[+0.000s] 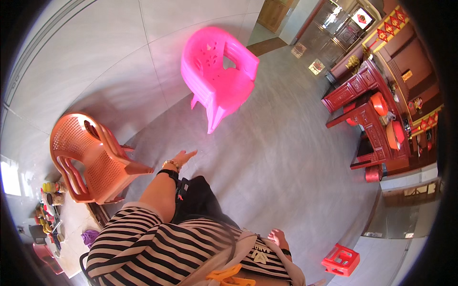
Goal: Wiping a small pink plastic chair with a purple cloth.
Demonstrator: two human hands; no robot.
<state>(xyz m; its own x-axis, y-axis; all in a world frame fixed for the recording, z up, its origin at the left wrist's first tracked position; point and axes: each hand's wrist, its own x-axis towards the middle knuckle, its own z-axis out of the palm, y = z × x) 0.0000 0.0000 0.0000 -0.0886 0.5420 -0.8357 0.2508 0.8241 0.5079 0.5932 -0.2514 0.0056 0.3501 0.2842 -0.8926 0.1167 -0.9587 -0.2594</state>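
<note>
My left hand (183, 158) reaches forward over the grey floor, fingers stretched out and holding nothing. A beaded bracelet and a black band circle that wrist. The stacked orange-brown plastic armchairs (98, 155) stand nearest to it, just to its left and apart from it. Farther ahead is a stack of bright pink plastic armchairs (224, 83) by the wall. Low beside my striped top, my right hand (277, 236) hangs with its fingers loosely apart and nothing visible in them. An orange-yellow plastic piece (231, 276) shows at the lower edge, against my clothes.
A carved red wooden table (367, 114) with orange-red bowls (395, 135) stands at the right. A small red stool (340, 260) is on the floor at lower right. At the left, jars (55, 193) and a purple bag (89, 237) sit on a pale tabletop (76, 214).
</note>
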